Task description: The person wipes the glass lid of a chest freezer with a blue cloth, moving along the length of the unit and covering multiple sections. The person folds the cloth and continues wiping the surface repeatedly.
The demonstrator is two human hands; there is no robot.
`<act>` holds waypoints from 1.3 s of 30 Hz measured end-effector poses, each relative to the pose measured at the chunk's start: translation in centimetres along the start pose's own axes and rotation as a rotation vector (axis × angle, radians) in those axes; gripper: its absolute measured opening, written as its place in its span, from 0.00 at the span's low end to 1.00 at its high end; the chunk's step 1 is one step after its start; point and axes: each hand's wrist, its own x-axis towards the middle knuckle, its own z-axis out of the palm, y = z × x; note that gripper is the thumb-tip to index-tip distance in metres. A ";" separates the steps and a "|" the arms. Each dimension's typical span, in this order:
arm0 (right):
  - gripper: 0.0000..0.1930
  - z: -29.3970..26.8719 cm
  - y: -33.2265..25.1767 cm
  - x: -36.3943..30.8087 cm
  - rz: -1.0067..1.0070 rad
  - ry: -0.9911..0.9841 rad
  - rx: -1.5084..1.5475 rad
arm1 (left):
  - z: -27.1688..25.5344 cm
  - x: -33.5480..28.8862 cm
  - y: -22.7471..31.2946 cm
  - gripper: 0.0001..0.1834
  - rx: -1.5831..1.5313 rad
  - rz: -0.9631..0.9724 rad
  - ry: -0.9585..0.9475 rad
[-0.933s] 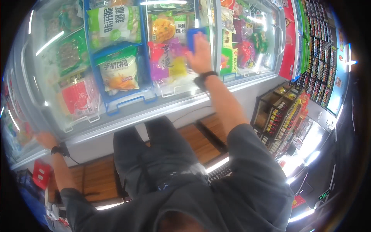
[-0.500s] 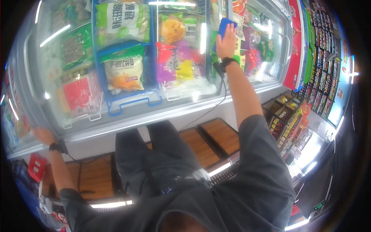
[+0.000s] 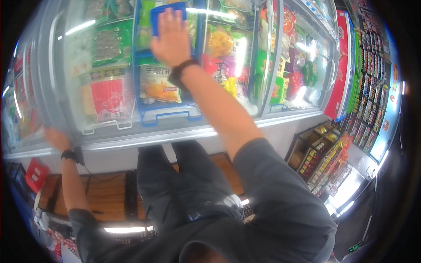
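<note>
My right hand [image 3: 172,41] holds a blue cloth [image 3: 154,19] pressed against the glass lid of a chest freezer. Its fingers are stretched along the cloth, which shows past the fingertips and at the sides. Beneath the glass, close to that wrist, lies a white and orange bag of frozen food [image 3: 158,85] in a blue wire basket [image 3: 169,117]. My left hand [image 3: 58,139] rests on the front rim of the freezer [image 3: 131,139] at the left, with nothing seen in it; its fingers are somewhat blurred. A dark band sits on each wrist.
Other frozen packs, such as a red and white one [image 3: 108,97], fill the freezer. Wood-topped boxes [image 3: 105,195] stand below its front, by my legs. A red box-like item [image 3: 37,174] is at the lower left. Shelves of small goods [image 3: 322,153] stand at the right.
My right hand has swept left across the glass with the blue cloth, from the right-hand side to above the blue basket. My left hand stays on the rim. The view has shifted slightly.
</note>
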 end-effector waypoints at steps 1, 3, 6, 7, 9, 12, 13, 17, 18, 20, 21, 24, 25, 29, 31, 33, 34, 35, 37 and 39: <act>0.40 0.9 -2.7 1.0 -0.012 -0.041 -0.018 | 0.0 -0.3 0.1 0.25 -0.079 -0.064 -0.007; 0.39 1.9 -5.9 1.8 -0.084 -0.043 0.039 | 0.2 -0.2 0.3 0.26 -0.127 -0.086 0.044; 0.35 1.3 -4.7 1.9 -0.180 -0.008 0.070 | 0.7 -0.4 0.2 0.28 -0.084 0.002 0.163; 0.35 0.7 -3.2 1.5 -0.240 -0.026 0.079 | 0.8 -0.3 0.1 0.28 -0.120 -0.074 0.115; 0.34 -1.2 1.5 0.7 -0.239 0.010 0.035 | 0.9 -0.4 0.2 0.29 -0.155 -0.084 0.146; 0.35 -5.8 10.0 -1.0 -0.048 0.041 -0.029 | 0.2 -0.2 1.1 0.29 -0.170 -0.116 0.121; 0.36 -7.5 12.7 -1.7 0.032 0.019 -0.094 | -0.3 0.0 1.6 0.28 -0.158 -0.144 0.070; 0.37 -8.9 17.1 -4.0 0.471 0.018 -0.311 | -2.3 0.1 4.0 0.27 -0.123 -0.217 -0.026; 0.37 -7.8 16.5 -3.8 0.498 0.091 -0.337 | -2.8 0.1 4.5 0.27 -0.123 -0.206 -0.026; 0.37 -5.4 13.4 -2.6 0.578 0.104 -0.374 | -3.4 0.0 5.1 0.28 -0.172 -0.161 0.022; 0.37 -3.9 10.9 -1.5 0.562 0.086 -0.371 | -3.6 0.1 5.3 0.28 -0.182 -0.206 -0.016; 0.38 1.9 -0.1 2.2 0.241 0.050 -0.356 | -3.9 0.0 5.6 0.29 -0.229 -0.189 0.014; 0.39 4.2 -4.9 3.1 0.229 0.081 -0.307 | -3.9 0.0 5.6 0.29 -0.219 -0.211 -0.017; 0.42 10.5 -21.6 7.0 0.024 -0.043 0.006 | -3.8 0.0 5.4 0.30 -0.228 -0.249 -0.023; 0.40 12.3 -26.7 8.0 -0.096 -0.099 0.061 | -3.6 -0.2 5.3 0.30 -0.239 -0.231 -0.007; 0.39 12.9 -28.9 8.7 -0.180 -0.195 0.012 | -3.5 -0.4 5.0 0.30 -0.260 -0.222 -0.014; 0.39 12.7 -28.9 8.8 -0.182 -0.196 0.027 | -3.4 -0.4 4.9 0.31 -0.279 -0.207 -0.001; 0.37 12.3 -28.7 8.8 -0.207 -0.166 0.069 | -3.3 -0.4 4.9 0.31 -0.273 -0.216 0.003; 0.35 11.2 -27.6 8.4 -0.297 -0.185 0.105 | -3.1 -0.6 5.0 0.31 -0.271 -0.223 0.014; 0.34 9.5 -26.6 7.0 -0.389 -0.287 0.102 | -3.2 -0.7 5.2 0.31 -0.266 -0.241 -0.019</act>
